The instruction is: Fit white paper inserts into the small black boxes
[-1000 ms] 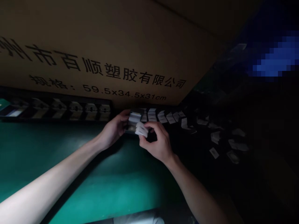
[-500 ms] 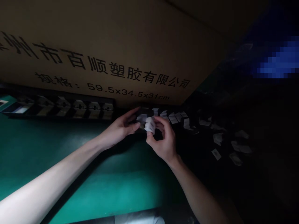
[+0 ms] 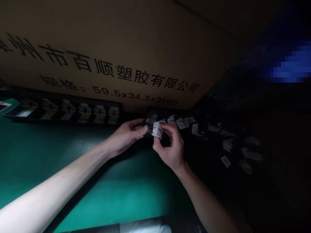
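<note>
In the head view my left hand (image 3: 130, 135) is closed round a small dark case (image 3: 148, 132), its thumb lying along the near side. How far the case stands open is too dark to tell. Between the thumb and fingers of my right hand (image 3: 171, 142) is a white folded paper leaflet (image 3: 157, 130), creased into narrow panels. The leaflet is right against the right side of the case. Just behind my right hand stand several more folded leaflets (image 3: 181, 123) in a row.
A large printed carton (image 3: 121, 38) rises behind both hands. To the left, a row of small open dark boxes (image 3: 99, 115) lines its foot. White papers (image 3: 225, 161) lie scattered in the dark at right. A green mat (image 3: 116, 194) covers the worktop.
Both hands have shifted slightly right in view, along with the whole scene. My left thumb has come round to the near side of the case, and the leaflet is now more upright.
</note>
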`<state>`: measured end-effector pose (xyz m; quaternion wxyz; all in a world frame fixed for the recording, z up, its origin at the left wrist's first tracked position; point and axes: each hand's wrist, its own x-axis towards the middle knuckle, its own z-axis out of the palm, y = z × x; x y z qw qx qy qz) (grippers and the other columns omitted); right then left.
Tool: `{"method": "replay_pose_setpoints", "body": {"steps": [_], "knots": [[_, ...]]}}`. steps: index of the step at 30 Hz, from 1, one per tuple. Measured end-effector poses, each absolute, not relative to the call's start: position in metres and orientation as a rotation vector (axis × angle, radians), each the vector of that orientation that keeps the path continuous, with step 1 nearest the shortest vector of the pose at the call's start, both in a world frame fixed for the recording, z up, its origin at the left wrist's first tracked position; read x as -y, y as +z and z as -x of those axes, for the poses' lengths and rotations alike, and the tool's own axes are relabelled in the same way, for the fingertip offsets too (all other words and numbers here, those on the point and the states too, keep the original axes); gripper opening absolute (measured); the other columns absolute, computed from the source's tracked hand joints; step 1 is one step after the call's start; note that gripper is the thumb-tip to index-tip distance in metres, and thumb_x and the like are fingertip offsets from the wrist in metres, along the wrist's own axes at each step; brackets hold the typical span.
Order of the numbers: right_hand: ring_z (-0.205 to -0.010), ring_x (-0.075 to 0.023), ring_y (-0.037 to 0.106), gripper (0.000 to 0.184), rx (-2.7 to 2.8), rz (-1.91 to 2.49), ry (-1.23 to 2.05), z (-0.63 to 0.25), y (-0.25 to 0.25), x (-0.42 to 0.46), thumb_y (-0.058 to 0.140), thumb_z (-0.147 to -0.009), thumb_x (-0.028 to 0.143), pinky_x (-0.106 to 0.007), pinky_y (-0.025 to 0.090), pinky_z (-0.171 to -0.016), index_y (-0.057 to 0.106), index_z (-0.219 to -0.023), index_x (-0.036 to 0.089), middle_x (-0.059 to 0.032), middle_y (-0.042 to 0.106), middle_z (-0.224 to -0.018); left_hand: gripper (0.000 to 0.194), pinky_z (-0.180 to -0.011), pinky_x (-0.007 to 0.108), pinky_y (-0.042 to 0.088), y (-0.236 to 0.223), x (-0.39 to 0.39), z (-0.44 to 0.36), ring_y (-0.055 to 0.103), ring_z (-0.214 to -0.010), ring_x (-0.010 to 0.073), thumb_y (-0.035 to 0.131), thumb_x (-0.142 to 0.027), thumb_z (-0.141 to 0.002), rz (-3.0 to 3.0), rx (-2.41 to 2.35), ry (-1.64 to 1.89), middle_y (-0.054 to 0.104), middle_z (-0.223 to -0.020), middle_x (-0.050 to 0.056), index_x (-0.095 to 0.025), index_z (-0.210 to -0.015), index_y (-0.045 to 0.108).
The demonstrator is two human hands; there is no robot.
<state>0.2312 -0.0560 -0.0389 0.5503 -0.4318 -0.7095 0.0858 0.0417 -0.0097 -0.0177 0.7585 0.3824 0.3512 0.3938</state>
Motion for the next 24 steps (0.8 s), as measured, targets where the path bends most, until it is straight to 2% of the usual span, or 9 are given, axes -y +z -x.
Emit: {"method": "replay_pose_setpoints", "body": {"steps": [4, 8, 16, 24], "knots": [[-0.108, -0.0261, 0.068, 0.04, 1.712, 0.997, 0.037, -0.2318, -0.0369, 0.0556, 0.065, -0.088, 0.014, -0.047, 0.061, -0.093, 0.059, -0.124, 0.028, -0.0077, 0.069, -0.114, 0.053, -0.099, 0.039, 0.063, -0.0188, 0.0102, -0.0419, 0.072, -0.118, 0.0281, 0.094, -0.034, -0.075, -0.855, -0.772, 0.88, 0.077, -0.12, 0.01, -0.021, -0.122, 0.074], [-0.109, -0.0275, 0.068, 0.043, 1.804, 1.012, -0.033, -0.2342, -0.0357, 0.0538, 0.064, -0.088, 0.012, -0.049, 0.06, -0.094, 0.061, -0.127, 0.029, -0.0078, 0.071, -0.114, 0.052, -0.101, 0.043, 0.063, -0.0206, 0.0099, -0.0409, 0.071, -0.121, 0.0297, 0.091, -0.039, -0.077, -0.92, -0.744, 0.866, 0.073, -0.132, 0.012, -0.022, -0.123, 0.074], [-0.105, -0.0262, 0.07, 0.055, 1.927, 0.973, -0.093, -0.2371, -0.0367, 0.053, 0.064, -0.088, 0.01, -0.048, 0.062, -0.091, 0.062, -0.138, 0.031, -0.0053, 0.076, -0.116, 0.057, -0.099, 0.043, 0.065, -0.027, 0.0082, -0.0392, 0.071, -0.121, 0.0309, 0.091, -0.044, -0.076, -1.023, -0.785, 0.834, 0.075, -0.129, 0.011, -0.021, -0.125, 0.072], [-0.115, -0.0251, 0.07, 0.048, 1.93, 1.046, 0.101, -0.2359, -0.0394, 0.0527, 0.062, -0.091, 0.012, -0.049, 0.06, -0.101, 0.067, -0.135, 0.031, -0.0051, 0.075, -0.123, 0.051, -0.103, 0.045, 0.063, -0.0277, 0.0076, -0.0396, 0.074, -0.118, 0.0301, 0.089, -0.04, -0.08, -1.027, -0.786, 0.827, 0.077, -0.125, 0.012, -0.02, -0.124, 0.072]]}}
